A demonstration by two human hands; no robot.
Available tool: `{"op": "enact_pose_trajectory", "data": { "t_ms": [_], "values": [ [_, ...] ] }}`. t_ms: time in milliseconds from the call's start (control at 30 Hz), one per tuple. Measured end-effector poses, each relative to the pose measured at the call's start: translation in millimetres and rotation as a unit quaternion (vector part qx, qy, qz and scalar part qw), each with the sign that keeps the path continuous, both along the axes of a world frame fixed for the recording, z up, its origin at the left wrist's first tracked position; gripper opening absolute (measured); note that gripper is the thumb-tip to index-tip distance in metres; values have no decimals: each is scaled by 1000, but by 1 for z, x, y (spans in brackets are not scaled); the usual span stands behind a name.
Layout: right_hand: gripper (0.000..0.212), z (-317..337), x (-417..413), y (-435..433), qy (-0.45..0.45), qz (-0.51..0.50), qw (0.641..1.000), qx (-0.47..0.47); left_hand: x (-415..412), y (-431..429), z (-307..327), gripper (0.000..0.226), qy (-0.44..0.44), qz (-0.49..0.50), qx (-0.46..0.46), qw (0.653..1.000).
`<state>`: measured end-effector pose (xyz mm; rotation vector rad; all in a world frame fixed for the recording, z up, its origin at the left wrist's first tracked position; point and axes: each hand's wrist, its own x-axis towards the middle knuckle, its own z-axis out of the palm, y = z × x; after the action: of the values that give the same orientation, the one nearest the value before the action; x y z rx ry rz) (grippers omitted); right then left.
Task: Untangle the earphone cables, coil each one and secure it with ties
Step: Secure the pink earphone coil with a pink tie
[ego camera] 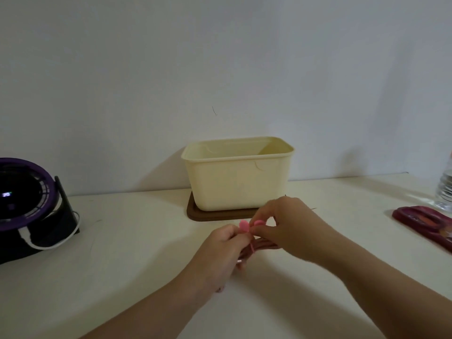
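Head view. At the centre, just above the table (137, 245), I see 1 earphone cable (263, 245), dusky pink and gathered into a small bundle of loops, held between both hands. A pink tie (243, 226) crosses the bundle as a thin strand, and its 2 rounded ends stand up side by side above the loops. The left hand (220, 252) has its fingers curled round the left part of the bundle, with thumb and forefinger closed near the left tie end. A short pale tip, perhaps the plug, shows under this hand, though I cannot tell for certain. The right hand (291, 228) pinches the right tie end between thumb and fingertips, the other fingers bent above it. Both forearms enter from the lower edge. Just behind the hands, a cream container (237, 184) stands open on a brown lid (195, 214), close to the white wall (220, 57). Well to the left sits a black and purple fan (27, 199) with a white cord (51, 245) looped at its base. At the right edge lie a dark red object (425, 221), too blurred for me to identify, and beside it a clear ribbed bottle (445, 192), cut off by the frame.
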<state>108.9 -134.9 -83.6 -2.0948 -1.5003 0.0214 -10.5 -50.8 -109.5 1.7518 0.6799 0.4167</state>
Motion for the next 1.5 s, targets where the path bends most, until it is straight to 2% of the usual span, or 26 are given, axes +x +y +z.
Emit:
{"op": "enact_pose_trajectory", "data": {
  "t_ms": [133,233,433,500,633,733,867,967,1033,1233,1400,1433,1500],
  "values": [
    [17,-12,-8,9,-155,-16,985,74,1,7,-4,20,-22,55,-117,991],
    [16,-19,-3,10,-195,26,968,153,1,10,-6,19,-35,64,-171,983],
    [15,-22,0,11,-142,101,970,173,0,17,-8,9,-77,68,-205,973],
    [9,-21,1,9,-100,109,974,173,0,20,-10,9,-80,58,-212,972],
    [12,-22,5,7,5,106,981,163,0,25,-12,19,-99,34,-221,970],
    [11,-20,6,7,0,106,981,162,-1,26,-11,18,-97,37,-208,973],
    [9,-19,7,9,-48,131,978,157,-3,27,-6,16,-64,23,-169,983],
    [4,-16,8,8,28,139,978,154,-5,29,-3,10,-72,-28,-128,989],
    [13,-12,6,7,92,147,974,145,-5,29,0,11,-56,-54,-98,992],
    [18,-9,5,5,134,83,974,161,-5,27,7,25,-101,-85,-118,984],
    [13,-9,3,7,193,55,966,164,-6,25,4,16,-49,-58,61,995],
    [15,-9,3,8,210,51,962,167,-6,25,4,13,-47,-52,81,994],
    [17,-8,2,8,236,45,954,178,-7,23,4,16,-67,-50,47,995]
  ]
}}
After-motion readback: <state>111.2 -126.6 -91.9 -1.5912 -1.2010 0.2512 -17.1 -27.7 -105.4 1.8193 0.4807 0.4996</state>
